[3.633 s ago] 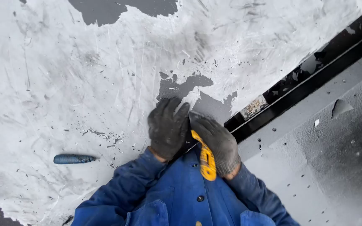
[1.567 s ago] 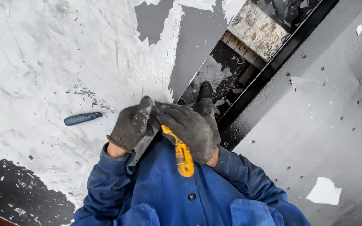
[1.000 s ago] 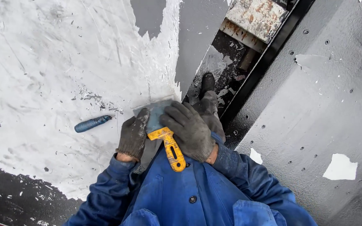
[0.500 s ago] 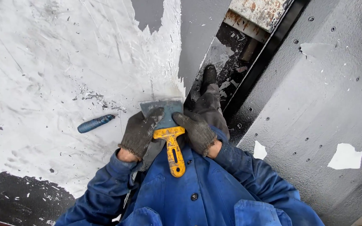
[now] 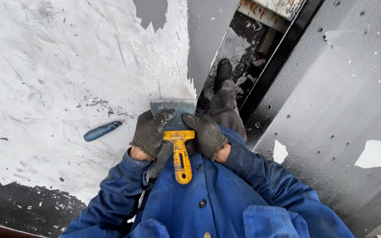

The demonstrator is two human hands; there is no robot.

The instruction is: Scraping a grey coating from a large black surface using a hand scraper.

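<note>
A wide scraper [image 5: 176, 121] with a yellow handle and a flat metal blade lies pressed against the white-coated surface [image 5: 58, 66], its blade edge at the border of the white layer. My left hand [image 5: 150, 133], in a dark glove, presses on the blade's left side. My right hand [image 5: 204, 133], also gloved, presses on the blade's right side. The yellow handle points back toward my blue jacket. A blue-handled tool [image 5: 102, 131] lies on the white surface to the left of my left hand.
A bare grey strip [image 5: 203, 39] runs beside the white layer. A dark gap [image 5: 248, 66] with my trouser leg and boot [image 5: 223, 86] lies to the right of it. A dark grey riveted panel [image 5: 340, 97] with white patches fills the right.
Both hands have shifted onto the scraper's blade, one each side, and the scraper has turned straight and slid forward to the edge of the white layer. The view has moved a little.
</note>
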